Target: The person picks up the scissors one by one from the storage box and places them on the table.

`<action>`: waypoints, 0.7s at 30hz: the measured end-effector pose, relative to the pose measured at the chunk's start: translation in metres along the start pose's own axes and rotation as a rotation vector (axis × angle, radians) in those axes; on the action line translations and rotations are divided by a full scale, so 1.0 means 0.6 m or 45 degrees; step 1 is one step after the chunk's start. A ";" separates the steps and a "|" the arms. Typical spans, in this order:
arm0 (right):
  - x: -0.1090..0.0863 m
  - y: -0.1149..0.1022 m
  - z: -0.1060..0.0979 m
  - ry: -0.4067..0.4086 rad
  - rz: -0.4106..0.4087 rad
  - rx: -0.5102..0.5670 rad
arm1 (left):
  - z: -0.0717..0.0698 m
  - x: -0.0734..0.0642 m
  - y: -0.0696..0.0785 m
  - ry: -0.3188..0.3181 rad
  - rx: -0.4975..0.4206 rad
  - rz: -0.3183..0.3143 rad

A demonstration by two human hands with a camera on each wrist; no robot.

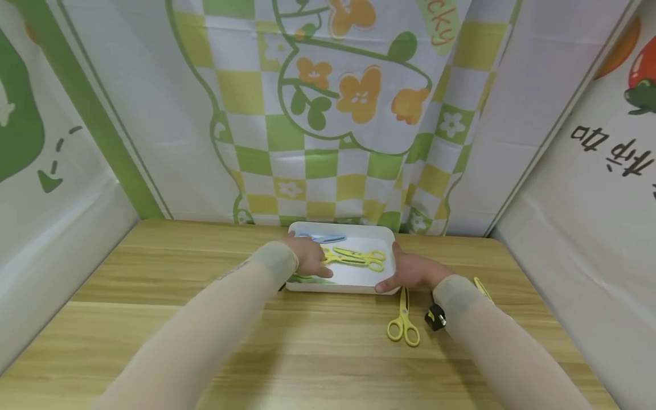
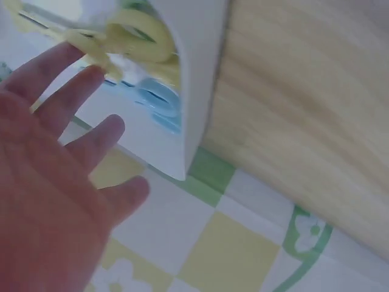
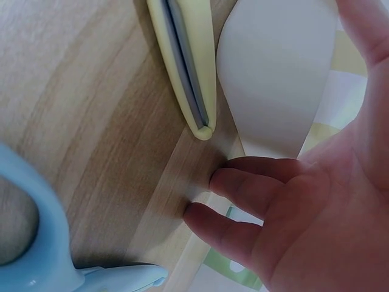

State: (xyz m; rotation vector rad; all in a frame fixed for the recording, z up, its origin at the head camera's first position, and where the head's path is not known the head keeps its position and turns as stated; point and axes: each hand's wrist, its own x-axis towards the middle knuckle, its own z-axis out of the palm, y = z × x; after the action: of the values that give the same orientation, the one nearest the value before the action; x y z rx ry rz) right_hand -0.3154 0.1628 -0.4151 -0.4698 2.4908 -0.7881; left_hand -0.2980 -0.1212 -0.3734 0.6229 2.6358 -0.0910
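Note:
A shallow white tray (image 1: 338, 289) stands at the back of the table, with yellow scissors (image 1: 361, 259) and blue scissors (image 1: 330, 239) lying in it. Over the tray's left end is my left hand (image 1: 309, 257). In the left wrist view its fingers are spread, with two fingertips right at the yellow handles (image 2: 143, 38). My right hand (image 1: 412, 270) holds the tray's right end, thumb at the front corner and fingers along the outer wall. Just below that hand, another pair of yellow scissors lies on the table, its handles (image 1: 404, 330) toward me.
Blue scissors (image 3: 51, 243) lie on the table in the right wrist view. A yellow piece (image 1: 482, 288) shows beyond my right forearm. Behind the tray hangs a checked curtain (image 1: 318, 165), and white printed panels stand at both sides of the wooden table (image 1: 307, 353).

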 end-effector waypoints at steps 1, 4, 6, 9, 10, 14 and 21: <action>0.000 0.001 0.000 0.000 -0.004 0.006 | 0.001 0.005 0.000 0.035 -0.009 0.025; 0.001 0.004 0.000 0.007 -0.018 -0.008 | 0.004 0.020 -0.002 0.167 -0.021 0.089; 0.001 0.005 0.000 0.004 -0.031 -0.026 | 0.005 0.027 -0.001 0.228 -0.018 0.096; 0.000 0.004 -0.001 -0.001 -0.048 -0.039 | 0.008 0.035 0.003 0.233 -0.018 0.061; 0.000 0.004 -0.001 -0.003 -0.049 -0.040 | 0.009 0.036 0.005 0.216 -0.025 0.045; -0.001 0.005 -0.002 -0.001 -0.042 -0.028 | 0.011 0.040 0.016 0.158 -0.060 0.022; 0.000 0.005 -0.004 0.004 -0.005 -0.072 | 0.007 0.051 0.017 0.298 -0.002 -0.037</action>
State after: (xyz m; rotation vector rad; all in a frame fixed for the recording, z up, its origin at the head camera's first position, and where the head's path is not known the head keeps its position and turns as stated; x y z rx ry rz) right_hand -0.3168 0.1660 -0.4152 -0.4938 2.5211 -0.7218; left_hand -0.3169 -0.1002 -0.3899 0.6289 2.8702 -0.0256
